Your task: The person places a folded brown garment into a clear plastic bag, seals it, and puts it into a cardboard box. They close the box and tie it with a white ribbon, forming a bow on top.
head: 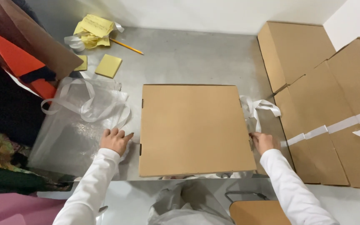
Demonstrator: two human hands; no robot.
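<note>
A flat square brown cardboard box (194, 129) lies shut on the grey metal table (188, 58) in front of me. My left hand (115, 141) rests with fingers spread on a clear plastic bag with white handles (80, 121), just left of the box. My right hand (262, 141) is at the box's right edge, fingers pinched on a clear bag with white handles (258, 109) that sticks out from under the box. Both arms wear white sleeves.
Yellow sticky note pads (108, 66), crumpled yellow papers (93, 30) and a pencil (126, 46) lie at the back left. Large brown cartons (326, 104) stand at the right. Brown and orange bags (21, 50) crowd the left edge. A chair (255, 210) is below.
</note>
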